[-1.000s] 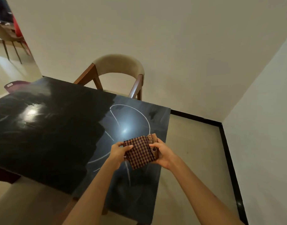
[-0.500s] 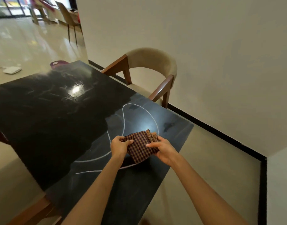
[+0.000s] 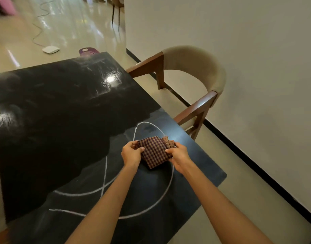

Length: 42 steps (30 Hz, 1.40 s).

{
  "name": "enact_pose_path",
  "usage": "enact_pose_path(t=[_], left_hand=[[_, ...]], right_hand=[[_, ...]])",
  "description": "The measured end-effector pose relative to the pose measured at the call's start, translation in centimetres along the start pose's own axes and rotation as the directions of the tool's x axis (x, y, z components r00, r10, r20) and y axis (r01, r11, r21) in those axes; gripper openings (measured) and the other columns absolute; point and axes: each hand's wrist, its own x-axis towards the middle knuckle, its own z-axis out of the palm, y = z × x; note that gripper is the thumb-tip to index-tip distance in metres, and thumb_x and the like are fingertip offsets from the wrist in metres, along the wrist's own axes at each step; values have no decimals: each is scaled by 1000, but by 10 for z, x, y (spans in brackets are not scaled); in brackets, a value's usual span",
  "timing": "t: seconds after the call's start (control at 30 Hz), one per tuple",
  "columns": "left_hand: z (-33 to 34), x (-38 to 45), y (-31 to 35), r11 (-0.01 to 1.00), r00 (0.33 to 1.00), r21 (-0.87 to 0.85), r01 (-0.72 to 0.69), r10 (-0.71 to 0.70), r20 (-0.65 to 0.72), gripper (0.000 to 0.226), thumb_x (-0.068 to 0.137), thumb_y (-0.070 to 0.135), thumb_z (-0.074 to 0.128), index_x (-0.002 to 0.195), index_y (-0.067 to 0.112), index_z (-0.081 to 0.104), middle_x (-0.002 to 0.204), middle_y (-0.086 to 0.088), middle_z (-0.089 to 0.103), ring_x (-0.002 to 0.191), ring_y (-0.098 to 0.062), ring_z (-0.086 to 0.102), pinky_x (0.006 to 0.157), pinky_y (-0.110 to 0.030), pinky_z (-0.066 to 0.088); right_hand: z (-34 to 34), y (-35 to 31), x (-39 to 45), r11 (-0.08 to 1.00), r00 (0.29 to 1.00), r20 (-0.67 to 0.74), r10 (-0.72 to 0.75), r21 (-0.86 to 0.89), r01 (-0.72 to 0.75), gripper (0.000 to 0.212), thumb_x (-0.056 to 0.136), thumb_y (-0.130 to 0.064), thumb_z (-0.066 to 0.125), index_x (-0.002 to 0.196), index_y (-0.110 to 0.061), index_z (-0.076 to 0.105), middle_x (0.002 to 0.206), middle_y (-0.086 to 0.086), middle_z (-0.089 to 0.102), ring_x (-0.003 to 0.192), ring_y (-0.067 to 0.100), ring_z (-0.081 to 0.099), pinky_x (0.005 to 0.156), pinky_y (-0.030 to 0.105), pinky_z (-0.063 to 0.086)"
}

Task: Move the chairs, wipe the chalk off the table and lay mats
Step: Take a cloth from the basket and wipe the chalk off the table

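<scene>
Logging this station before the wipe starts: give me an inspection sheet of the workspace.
Surface: black table, glossy, with white chalk lines looping across the near end.
Job's things: folded checked cloth held above the chalk; beige chair by the table's far side; no mats seen.
Clutter: nothing seen on the table.
Grippers: left hand and right hand both grip the cloth.
Cables: thin cable trails over the floor to a white box.
Surroundings: plain wall, glossy floor, purple object beyond the table.
</scene>
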Motion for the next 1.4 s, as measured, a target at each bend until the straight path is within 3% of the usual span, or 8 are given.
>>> enact_pose_path(t=[0.1, 0.4, 0.53, 0.67, 0.77, 0.87, 1.17, 1.4], left_hand=[[11, 21, 7, 999, 996, -30, -13, 10, -93, 31, 79, -3, 70, 106, 10, 66, 104, -10, 69, 97, -20, 65, 91, -37, 53], [32, 62, 22, 986, 962, -71, -152, 131, -238, 58, 86, -9, 58, 138, 12, 46, 132, -9, 56, 119, -16, 56, 99, -28, 46], [30, 57, 1, 913, 920, 323, -250, 327, -213, 51, 93, 3, 52, 142, 13, 41, 142, -5, 46, 135, -16, 39, 111, -31, 33], [24, 39, -31, 597, 813, 721, -352, 577, -80, 37, 95, 6, 51, 132, 3, 52, 139, -15, 51, 137, -25, 37, 114, -41, 32], [14, 36, -47, 276, 729, 900, -337, 681, 64, 37, 90, 4, 59, 127, 0, 57, 133, -19, 55, 131, -32, 45, 110, -45, 37], [3, 41, -53, 151, 733, 940, -307, 668, 133, 41, 92, 10, 57, 132, 0, 52, 137, -19, 51, 132, -31, 45, 111, -44, 35], [-1, 50, -61, 268, 761, 920, -284, 647, 46, 34, 96, 14, 50, 127, 0, 56, 135, -16, 54, 133, -29, 43, 113, -40, 31], [0, 50, -59, 323, 765, 899, -295, 644, 20, 34, 95, 10, 51, 127, 1, 56, 134, -12, 55, 134, -26, 41, 113, -41, 33]], right_hand=[[3, -12, 32, 999, 995, 99, 33, -1, -33, 35, 81, 18, 58, 98, -13, 62, 106, 6, 66, 96, 21, 64, 72, 31, 57], [41, -44, 121, 929, 951, 305, -47, -336, 154, 28, 91, 2, 58, 117, -5, 66, 111, 9, 70, 105, 21, 64, 90, 32, 54], [33, -40, 134, 333, 856, 347, -383, -813, 478, 38, 94, -20, 58, 129, -7, 59, 122, 10, 60, 119, 28, 52, 101, 39, 43], [27, -20, 131, -136, 486, 693, -532, -637, 759, 47, 96, -9, 50, 142, -5, 44, 144, 17, 45, 137, 33, 38, 114, 44, 33], [41, -8, 131, -324, 371, 846, -382, -499, 804, 49, 99, -15, 43, 147, -7, 36, 153, 16, 35, 146, 34, 23, 120, 48, 19], [55, 0, 132, -418, 410, 867, -283, -496, 761, 50, 103, -35, 33, 150, -18, 31, 157, 8, 29, 148, 34, 13, 119, 56, 8], [77, 7, 141, -471, 542, 807, -235, -582, 662, 52, 101, -45, 24, 152, -31, 23, 161, -2, 19, 148, 40, 0, 107, 75, -3], [83, 6, 145, -497, 508, 835, -212, -539, 680, 52, 101, -47, 24, 151, -32, 24, 161, -3, 17, 147, 42, -2, 110, 71, 0]])
